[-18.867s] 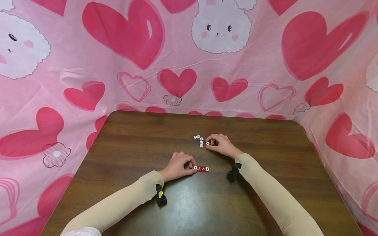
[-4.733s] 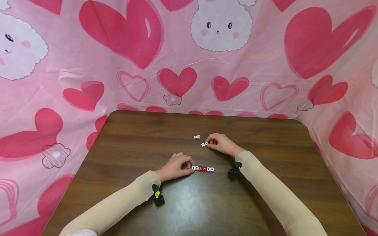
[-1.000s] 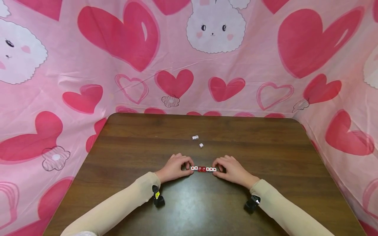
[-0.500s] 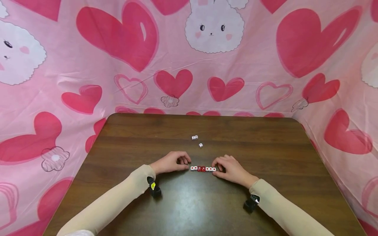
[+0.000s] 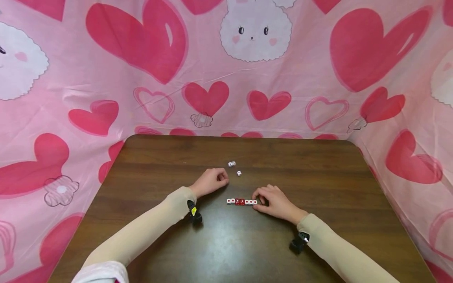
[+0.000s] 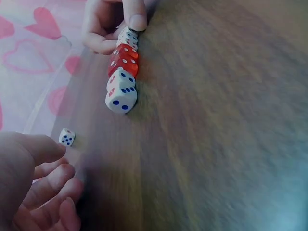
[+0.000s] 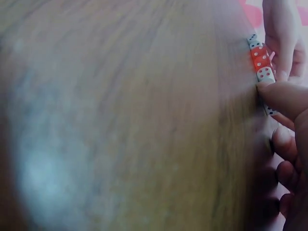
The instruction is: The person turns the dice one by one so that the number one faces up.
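Observation:
A straight row of dice lies on the table, two red dice [image 5: 240, 201] in its middle and white dice [image 5: 231, 201] on both sides. My right hand [image 5: 277, 202] pinches the white die [image 5: 255, 202] at the row's right end between thumb and finger; in the right wrist view the thumb [image 7: 284, 96] partly covers that end. My left hand [image 5: 212, 181] is away from the row, near a single loose white die [image 5: 239, 173], fingers loosely curled. In the left wrist view a gap shows between its fingers [image 6: 48, 187] and the loose die [image 6: 67, 137].
Two more white dice [image 5: 231, 164] sit touching each other behind the single one. The brown wooden table [image 5: 170, 157] ends at a pink heart-patterned cloth [image 5: 209, 47] at the back and sides.
Since 18.9 seconds ago the row has grown with white dice, taken from the loose ones behind. In the last second my left hand let go of the left end and moved back toward the loose dice.

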Available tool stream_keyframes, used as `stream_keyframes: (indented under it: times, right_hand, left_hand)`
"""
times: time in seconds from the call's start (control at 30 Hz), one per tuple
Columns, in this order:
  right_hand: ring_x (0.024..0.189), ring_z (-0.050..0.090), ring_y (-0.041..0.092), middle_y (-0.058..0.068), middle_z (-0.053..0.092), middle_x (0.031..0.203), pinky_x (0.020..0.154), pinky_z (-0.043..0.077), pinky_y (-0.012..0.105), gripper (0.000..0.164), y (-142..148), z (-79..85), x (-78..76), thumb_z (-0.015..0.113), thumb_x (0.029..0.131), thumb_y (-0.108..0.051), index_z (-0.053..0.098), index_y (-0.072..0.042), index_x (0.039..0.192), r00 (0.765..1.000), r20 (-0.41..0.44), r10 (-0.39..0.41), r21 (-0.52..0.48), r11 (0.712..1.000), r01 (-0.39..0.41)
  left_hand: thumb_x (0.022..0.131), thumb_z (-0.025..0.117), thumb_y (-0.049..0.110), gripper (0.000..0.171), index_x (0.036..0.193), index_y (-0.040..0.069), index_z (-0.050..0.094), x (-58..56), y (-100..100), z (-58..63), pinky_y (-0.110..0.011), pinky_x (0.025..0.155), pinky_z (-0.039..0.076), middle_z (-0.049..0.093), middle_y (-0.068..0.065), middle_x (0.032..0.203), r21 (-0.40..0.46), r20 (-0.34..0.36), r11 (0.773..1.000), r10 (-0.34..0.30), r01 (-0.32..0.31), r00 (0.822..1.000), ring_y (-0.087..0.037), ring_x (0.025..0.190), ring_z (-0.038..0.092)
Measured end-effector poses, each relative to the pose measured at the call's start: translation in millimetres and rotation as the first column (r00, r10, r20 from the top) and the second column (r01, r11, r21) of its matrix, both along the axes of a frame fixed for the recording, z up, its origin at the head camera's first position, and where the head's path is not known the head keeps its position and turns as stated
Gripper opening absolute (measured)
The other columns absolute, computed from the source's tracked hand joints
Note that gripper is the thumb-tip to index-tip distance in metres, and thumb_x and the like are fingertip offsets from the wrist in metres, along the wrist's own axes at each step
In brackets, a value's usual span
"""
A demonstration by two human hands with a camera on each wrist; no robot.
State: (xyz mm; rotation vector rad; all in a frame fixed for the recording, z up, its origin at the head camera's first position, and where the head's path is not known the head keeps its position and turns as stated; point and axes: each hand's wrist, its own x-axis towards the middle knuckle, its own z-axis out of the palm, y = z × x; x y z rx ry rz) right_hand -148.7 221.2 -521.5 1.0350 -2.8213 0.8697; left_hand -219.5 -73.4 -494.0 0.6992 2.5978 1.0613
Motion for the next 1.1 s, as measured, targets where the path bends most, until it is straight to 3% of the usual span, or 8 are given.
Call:
stream_keyframes:
  times: [0.17, 0.37, 0.53, 0.83, 1.1]
  right_hand:
    - [0.074, 0.038, 0.002, -0.018, 0.049, 0.076, 0.075, 0.032, 0.030, 0.028, 5.1, -1.3, -1.5, 0.084, 0.088, -0.028, 0.063, -0.021, 0.105, 0.999, 0.050, -0.005, -0.042, 0.999, 0.007]
    - [0.075, 0.038, 0.002, -0.017, 0.049, 0.076, 0.076, 0.031, 0.030, 0.025, 8.2, -4.0, -2.7, 0.085, 0.086, -0.024, 0.063, -0.024, 0.099, 1.000, 0.018, 0.021, -0.061, 0.998, -0.019]
    - [0.077, 0.040, 0.002, -0.016, 0.050, 0.077, 0.077, 0.032, 0.030, 0.024, 7.4, -3.4, -2.8, 0.085, 0.087, -0.025, 0.065, -0.025, 0.100, 1.000, 0.007, 0.029, -0.056, 0.998, -0.029]
    - [0.076, 0.039, 0.003, -0.015, 0.050, 0.078, 0.079, 0.032, 0.031, 0.023, 7.3, -3.0, -1.7, 0.083, 0.088, -0.026, 0.065, -0.025, 0.101, 0.999, 0.018, 0.036, -0.052, 0.998, -0.035]
    - [0.076, 0.039, 0.002, -0.017, 0.050, 0.077, 0.077, 0.031, 0.030, 0.022, 7.0, -2.3, -1.5, 0.083, 0.088, -0.027, 0.065, -0.026, 0.101, 0.999, 0.029, 0.028, -0.049, 0.998, -0.026]
  left_hand:
    - [0.097, 0.074, 0.015, 0.006, 0.098, 0.012, 0.070, -8.2, 15.3, -0.9, -0.030, 0.078, 0.051, 0.068, 0.002, 0.085, -0.009, -0.027, 1.000, 0.000, 0.000, 1.000, -0.010, 0.078, 0.061]
    - [0.097, 0.073, 0.014, 0.008, 0.100, 0.009, 0.068, -17.5, 31.0, -0.7, -0.027, 0.074, 0.050, 0.068, 0.001, 0.084, 0.000, -0.074, 1.000, -0.004, 0.004, 0.997, -0.009, 0.076, 0.060]
    - [0.099, 0.073, 0.019, 0.013, 0.104, 0.009, 0.066, -20.5, 39.6, 2.1, -0.027, 0.066, 0.049, 0.067, -0.001, 0.083, -0.002, -0.043, 1.000, 0.007, -0.007, 0.999, -0.012, 0.070, 0.059]
    - [0.101, 0.070, 0.029, 0.016, 0.103, 0.013, 0.068, -21.9, 47.7, 3.8, -0.028, 0.067, 0.047, 0.066, 0.001, 0.084, -0.087, -0.017, 0.995, 0.045, -0.047, 0.999, -0.013, 0.072, 0.058]
    - [0.097, 0.076, 0.020, 0.013, 0.101, 0.012, 0.066, -21.4, 43.3, 3.5, -0.028, 0.069, 0.047, 0.065, 0.002, 0.080, -0.072, -0.016, 0.997, 0.000, -0.001, 1.000, -0.011, 0.070, 0.058]
